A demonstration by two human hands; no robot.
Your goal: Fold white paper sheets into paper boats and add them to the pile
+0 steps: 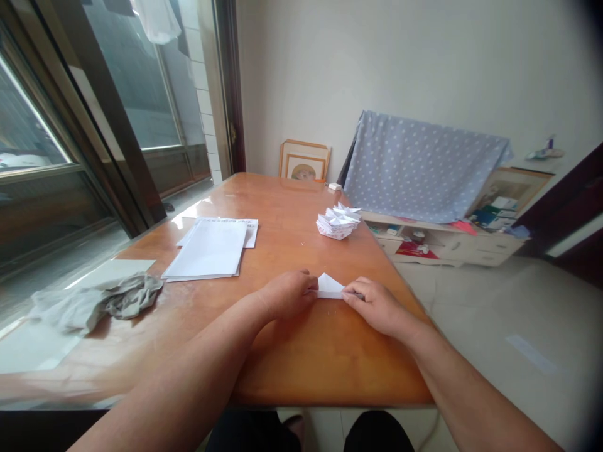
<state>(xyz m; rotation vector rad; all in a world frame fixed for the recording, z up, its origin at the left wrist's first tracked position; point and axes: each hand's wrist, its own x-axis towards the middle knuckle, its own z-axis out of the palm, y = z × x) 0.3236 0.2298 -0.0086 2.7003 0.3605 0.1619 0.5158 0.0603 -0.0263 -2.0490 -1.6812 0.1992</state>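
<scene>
A small piece of white folded paper (330, 286) lies near the front of the wooden table, with a peaked top and a straight folded strip along its lower edge. My left hand (291, 294) is closed on the paper's left end, and my right hand (377, 306) pinches the right end. Something small and dark shows at the right fingers; I cannot make out what it is. Beyond my hands, toward the right edge, sits a pile of folded white paper pieces (337, 222) with pointed tips.
White paper sheets (207, 252) are stacked left of centre on the table (277, 207). A crumpled grey cloth (101, 302) lies at the left. A small white object (335, 186) rests at the far edge. Past the right edge stands a low white cabinet (464, 246).
</scene>
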